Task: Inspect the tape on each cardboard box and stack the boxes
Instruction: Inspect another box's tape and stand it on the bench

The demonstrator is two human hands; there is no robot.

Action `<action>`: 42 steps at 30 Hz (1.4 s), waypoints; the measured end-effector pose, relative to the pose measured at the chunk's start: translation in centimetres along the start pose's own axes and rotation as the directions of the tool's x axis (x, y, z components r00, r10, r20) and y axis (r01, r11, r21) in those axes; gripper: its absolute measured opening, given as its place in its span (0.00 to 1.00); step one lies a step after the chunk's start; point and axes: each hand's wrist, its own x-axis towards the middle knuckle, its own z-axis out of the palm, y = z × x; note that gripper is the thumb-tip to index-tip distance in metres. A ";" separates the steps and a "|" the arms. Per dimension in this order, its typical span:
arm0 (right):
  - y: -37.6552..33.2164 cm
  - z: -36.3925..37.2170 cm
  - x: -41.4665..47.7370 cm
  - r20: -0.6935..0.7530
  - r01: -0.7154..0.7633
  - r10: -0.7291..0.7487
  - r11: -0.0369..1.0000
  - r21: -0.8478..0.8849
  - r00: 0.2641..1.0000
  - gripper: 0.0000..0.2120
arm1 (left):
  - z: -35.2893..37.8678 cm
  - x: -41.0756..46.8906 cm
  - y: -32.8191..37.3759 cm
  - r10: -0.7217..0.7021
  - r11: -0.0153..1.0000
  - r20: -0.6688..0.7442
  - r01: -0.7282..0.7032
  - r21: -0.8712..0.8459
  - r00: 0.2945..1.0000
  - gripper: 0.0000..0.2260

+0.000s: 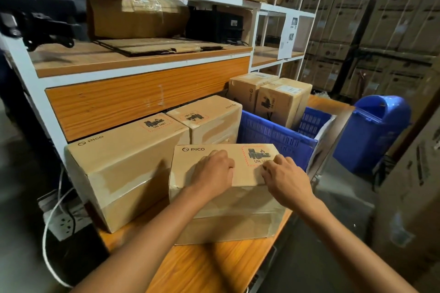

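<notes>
Resting hands: the left hand (pixel 212 171) and the right hand (pixel 287 179) both lie on the top face of the front box (pixel 228 226).
Left hand: fingers curled, knuckles up, tips down on the cardboard just right of the PICO print. The thumb is hidden, so I cannot tell whether it grips or only presses.
Right hand: fingers bent, tips touching the top face at the red-dashed UN label. The thumb is hidden, so I cannot tell whether it grips.
Front box: stands on the desk (pixel 214 266) under both hands, its long front face toward the person.
Tape (pixel 250 202): a glossy band across that front face, just below both wrists.
Large box (pixel 123 164): just left of the left hand, beside the front box, with tape over its near end.
Second box (pixel 209 121): beyond the left hand, behind the front box.
Crate (pixel 273 140): blue, beyond the right hand, holding two boxes (pixel 281 102) upright side by side.
Shelf rack (pixel 142 69): beyond both hands, a white frame with wooden boards, with flattened cardboard on one board.
Bin (pixel 373 131): blue, well to the right of the right hand.
Power strip (pixel 64 223): white, low and left of the left forearm, with a white cable.
Cartons (pixel 381 31): stacked in rows far beyond the right hand.
</notes>
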 end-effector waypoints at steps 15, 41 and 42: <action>-0.2 -0.1 5.7 0.176 -0.060 0.027 0.980 0.189 0.984 0.20 | -1.0 0.6 -6.3 -0.367 0.928 0.201 0.372 0.014 0.908 0.32; 1.6 3.1 -6.8 0.218 -0.466 0.588 0.309 0.829 0.779 0.19 | 1.2 -10.3 -5.1 -0.641 0.670 -0.198 0.415 -0.615 0.742 0.11; 2.0 2.8 -6.6 0.313 -0.547 0.551 0.330 0.770 0.773 0.19 | 1.4 -10.6 -5.6 -0.650 0.647 -0.135 0.452 -0.614 0.747 0.11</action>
